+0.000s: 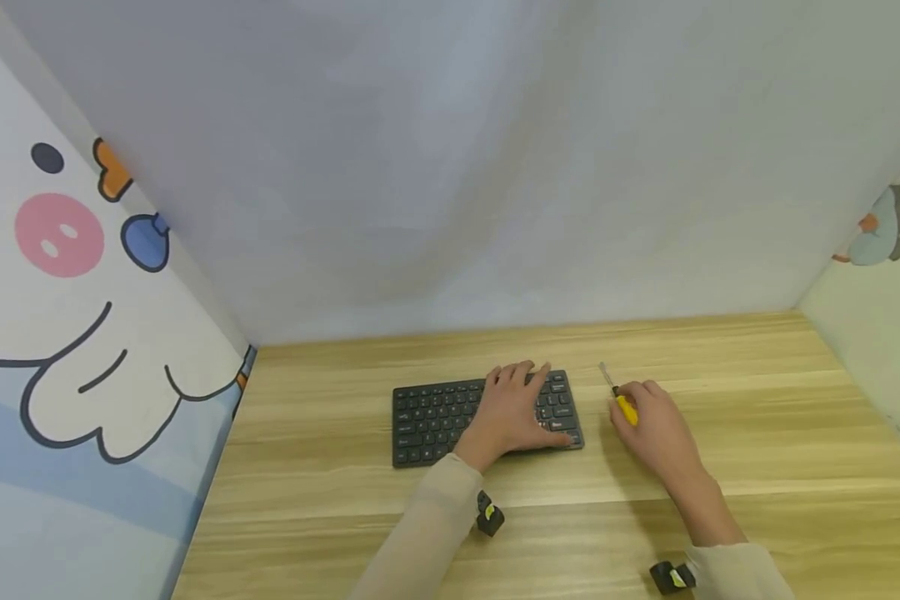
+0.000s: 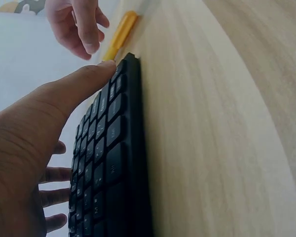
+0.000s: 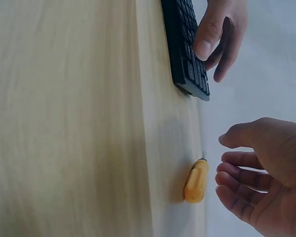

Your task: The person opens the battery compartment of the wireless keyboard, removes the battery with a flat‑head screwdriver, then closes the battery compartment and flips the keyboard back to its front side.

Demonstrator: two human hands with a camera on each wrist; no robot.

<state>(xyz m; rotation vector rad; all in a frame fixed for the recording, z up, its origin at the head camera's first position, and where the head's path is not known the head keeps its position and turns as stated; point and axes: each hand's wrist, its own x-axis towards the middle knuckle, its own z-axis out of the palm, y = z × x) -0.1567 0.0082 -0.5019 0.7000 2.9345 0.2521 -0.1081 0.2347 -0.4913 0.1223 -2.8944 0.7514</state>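
Note:
A black keyboard (image 1: 438, 421) with dark keys lies on the wooden table. My left hand (image 1: 506, 412) spreads over its right part, the fingers reaching the far edge and the thumb near the front right corner. In the left wrist view, the thumb (image 2: 74, 86) reaches along the near side of the keyboard (image 2: 108, 143). To the right lies a screwdriver (image 1: 627, 408) with a yellow handle and a metal shaft. Beside and above it hovers my right hand (image 1: 660, 429), fingers loosely bent. The right wrist view shows a gap between this hand (image 3: 261, 173) and the screwdriver (image 3: 196, 182).
Both wrists wear small black devices, one at the left sleeve (image 1: 489, 517) and one at the right sleeve (image 1: 671, 577). The wooden table (image 1: 307, 500) ends at a pale back wall (image 1: 495, 208). A panel with cartoon drawings (image 1: 60, 333) stands on the left.

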